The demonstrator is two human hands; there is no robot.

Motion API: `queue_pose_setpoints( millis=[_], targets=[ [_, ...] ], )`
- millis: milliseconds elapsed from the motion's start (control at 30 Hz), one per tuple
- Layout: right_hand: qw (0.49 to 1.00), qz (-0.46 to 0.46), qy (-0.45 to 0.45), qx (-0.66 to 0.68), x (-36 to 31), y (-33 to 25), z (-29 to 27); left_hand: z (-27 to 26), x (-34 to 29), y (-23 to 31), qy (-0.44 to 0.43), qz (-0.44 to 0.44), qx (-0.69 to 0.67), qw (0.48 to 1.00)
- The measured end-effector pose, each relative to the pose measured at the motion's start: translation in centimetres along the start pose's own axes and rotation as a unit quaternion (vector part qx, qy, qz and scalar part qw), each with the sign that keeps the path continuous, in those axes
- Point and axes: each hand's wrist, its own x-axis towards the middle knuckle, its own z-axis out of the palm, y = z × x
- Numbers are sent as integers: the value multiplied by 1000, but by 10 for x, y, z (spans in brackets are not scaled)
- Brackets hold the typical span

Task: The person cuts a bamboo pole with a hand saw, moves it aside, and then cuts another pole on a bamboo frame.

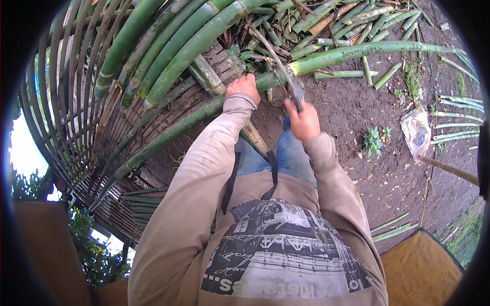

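Observation:
A long green bamboo pole (347, 57) runs from the lower left, across in front of me, to the far right. My left hand (244, 86) is closed over its upper side, pressing down on it. My right hand (304, 121) grips the end of what looks like a bow saw (273, 51), its grey bowed bar slanting up and left across the pole. A thin line beside the bar may be its blade; where it meets the bamboo I cannot make out clearly. Beneath the pole crosses a weathered support pole (255, 138), reaching down between my legs.
Thick green bamboo poles (189, 48) lean at the upper left beside a curved slatted fence (56, 92). Cut bamboo pieces (352, 23) lie heaped at the far side. A whitish sack (416, 130) and more cut lengths (457, 125) are on the dirt at right.

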Motion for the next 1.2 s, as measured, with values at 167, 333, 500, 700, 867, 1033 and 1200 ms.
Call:
queue_pose_setpoints(
  millis=[167, 333, 500, 700, 867, 1033, 1200],
  targets=[
    [999, 22, -14, 32, -8, -8, 1, 12, -5, -11, 36, 7, -6, 999],
    [993, 107, -55, 16, -142, -17, -74, 1, -6, -12, 7, -12, -22, 1000],
    [999, 28, -16, -10, 10, -9, 6, -1, -7, -2, -8, -5, -23, 1000],
    [1000, 15, -14, -5, -45, -10, -14, 9, -6, -19, 31, 14, -27, 999],
    [994, 84, -66, -19, -124, -9, -63, 8, -16, -17, 40, 21, -34, 998],
    [999, 1, -7, -44, 11, 0, 9, -7, 1, -9, 22, 36, -26, 999],
    [999, -23, 31, 15, -63, -16, -13, -7, -2, -15, -32, 7, -37, 999]
  ],
)
